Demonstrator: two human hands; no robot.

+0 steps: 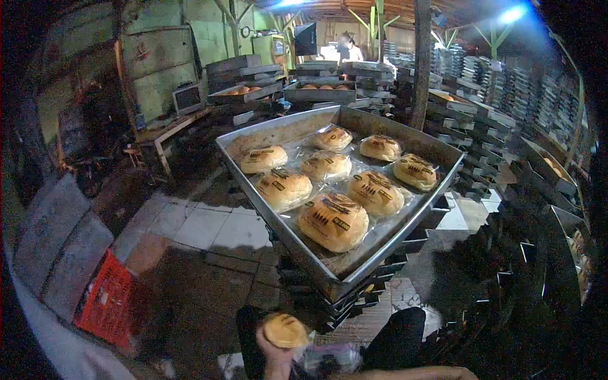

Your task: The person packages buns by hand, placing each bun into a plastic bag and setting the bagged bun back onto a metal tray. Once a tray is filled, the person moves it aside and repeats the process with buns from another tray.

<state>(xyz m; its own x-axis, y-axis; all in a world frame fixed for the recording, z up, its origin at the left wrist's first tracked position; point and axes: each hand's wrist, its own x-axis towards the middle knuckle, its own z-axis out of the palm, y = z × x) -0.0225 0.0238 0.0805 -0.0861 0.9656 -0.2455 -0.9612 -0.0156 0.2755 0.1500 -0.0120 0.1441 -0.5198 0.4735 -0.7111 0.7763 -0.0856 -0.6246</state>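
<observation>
My left hand (273, 350) is at the bottom edge, shut around a round golden bun (285, 330) with no wrapper. Just to its right is a clear plastic bag (329, 356). My right hand (347, 368) comes in low from the right and grips the bag, which mostly hides it. Above them, a large metal tray (285, 130) rests on a stack of trays. It holds several buns (334, 221) wrapped in printed clear plastic, lying in rows.
Stacks of dark metal trays (481, 126) fill the right side and the back. A red plastic crate (104, 304) sits on the tiled floor at lower left. A wooden bench (168, 130) stands by the left wall. A person (348, 47) stands far back.
</observation>
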